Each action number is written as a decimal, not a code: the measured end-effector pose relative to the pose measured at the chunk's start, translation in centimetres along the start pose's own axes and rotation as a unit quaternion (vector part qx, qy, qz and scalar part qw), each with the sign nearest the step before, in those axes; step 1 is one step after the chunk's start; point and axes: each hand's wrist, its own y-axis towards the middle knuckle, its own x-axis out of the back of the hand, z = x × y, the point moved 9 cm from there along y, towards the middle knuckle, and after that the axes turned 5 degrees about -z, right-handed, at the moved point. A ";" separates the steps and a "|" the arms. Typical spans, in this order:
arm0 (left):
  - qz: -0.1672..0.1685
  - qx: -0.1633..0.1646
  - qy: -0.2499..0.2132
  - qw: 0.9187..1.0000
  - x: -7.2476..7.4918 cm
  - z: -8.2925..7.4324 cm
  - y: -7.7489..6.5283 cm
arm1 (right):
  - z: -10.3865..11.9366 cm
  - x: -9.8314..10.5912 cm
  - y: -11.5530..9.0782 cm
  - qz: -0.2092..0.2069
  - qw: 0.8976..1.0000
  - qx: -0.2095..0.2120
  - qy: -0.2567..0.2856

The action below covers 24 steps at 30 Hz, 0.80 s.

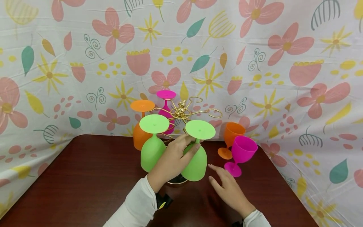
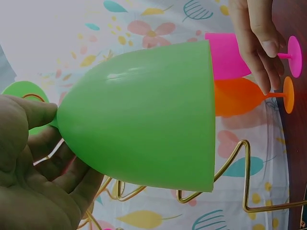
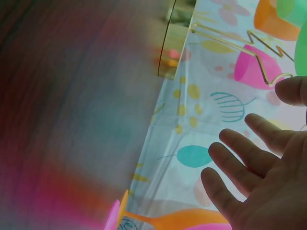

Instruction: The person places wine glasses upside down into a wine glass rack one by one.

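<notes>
My left hand [image 1: 179, 154] pinches the stem of an upside-down green goblet [image 1: 195, 164] at the front of a gold wire rack [image 1: 181, 113]. In the left wrist view, thumb and fingers close around the stem of that goblet [image 2: 139, 117], its bowl's mouth facing right. A second green goblet [image 1: 153, 151] hangs upside down just left of the hand. My right hand [image 1: 227, 187] is held over the table right of the pinched goblet, fingers spread and holding nothing. In the right wrist view the right hand's fingers [image 3: 249, 167] are extended, with bare palm showing.
An orange goblet [image 1: 141, 137] and a pink goblet [image 1: 165, 115] hang upside down on the rack's left and back. Upright on the dark table [image 1: 71, 183] at right stand a pink goblet [image 1: 244, 149] and an orange goblet [image 1: 233, 134]. A flower-patterned cloth [image 1: 181, 47] stands behind.
</notes>
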 end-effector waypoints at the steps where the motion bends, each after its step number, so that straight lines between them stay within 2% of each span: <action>1: 0.000 0.003 0.003 1.000 0.0 0.0 -0.1 | 0.0 0.0 0.0 -0.001 1.000 0.001 -0.001; 5: -0.015 0.005 0.013 1.000 0.6 -0.2 -0.5 | -0.2 0.1 0.1 -0.004 1.000 0.009 -0.008; 11: -0.046 -0.024 0.038 0.998 2.6 -1.4 -1.2 | -0.2 0.5 0.3 -0.004 1.000 0.021 -0.010; 18: -0.040 -0.074 0.078 0.993 5.3 -3.8 -2.6 | -0.5 1.0 0.6 -0.001 1.000 0.002 0.002; 24: -0.030 -0.121 0.062 0.990 8.2 -6.5 -3.2 | -0.6 1.0 0.6 0.005 1.000 -0.001 0.003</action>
